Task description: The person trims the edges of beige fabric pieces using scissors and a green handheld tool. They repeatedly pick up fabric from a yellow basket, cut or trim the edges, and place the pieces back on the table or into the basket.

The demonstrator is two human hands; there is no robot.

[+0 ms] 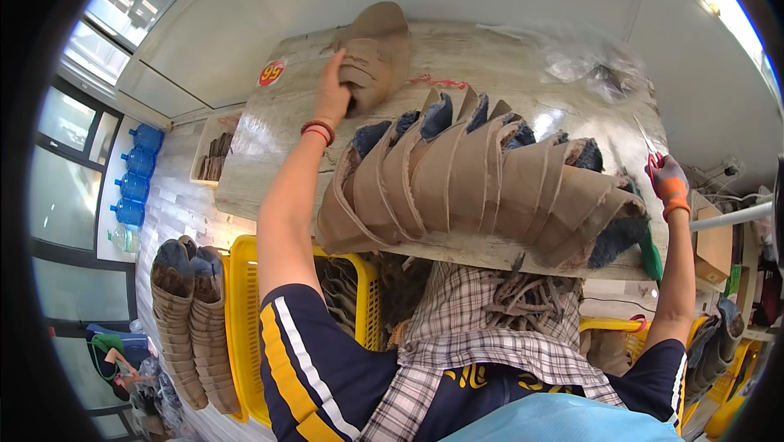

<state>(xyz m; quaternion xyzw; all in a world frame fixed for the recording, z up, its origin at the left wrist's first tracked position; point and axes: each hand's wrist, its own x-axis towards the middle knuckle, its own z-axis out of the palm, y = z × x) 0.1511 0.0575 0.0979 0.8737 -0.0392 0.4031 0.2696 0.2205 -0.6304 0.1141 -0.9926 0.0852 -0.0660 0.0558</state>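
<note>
My left hand [333, 89] reaches to the far left of the table and grips the edge of a curved brown fabric piece [377, 54]. Some of its fingers are hidden behind that piece. At the table's right edge my right hand [671, 180], in a grey and orange glove, is closed around red-handled scissors [654, 160], their blades pointing away from me. Between my arms lies a long row of nested brown fabric pieces [465, 172] with dark blue fuzzy lining, along the table's near side.
The worn wooden table [269, 148] carries crumpled clear plastic [592, 66] at the back right. Below it stands a yellow basket [245, 279], with tall stacks of brown pieces [181, 319] to its left. Grey scraps [531, 303] lie on my plaid apron [457, 295]. Blue water jugs [135, 172] line the left wall.
</note>
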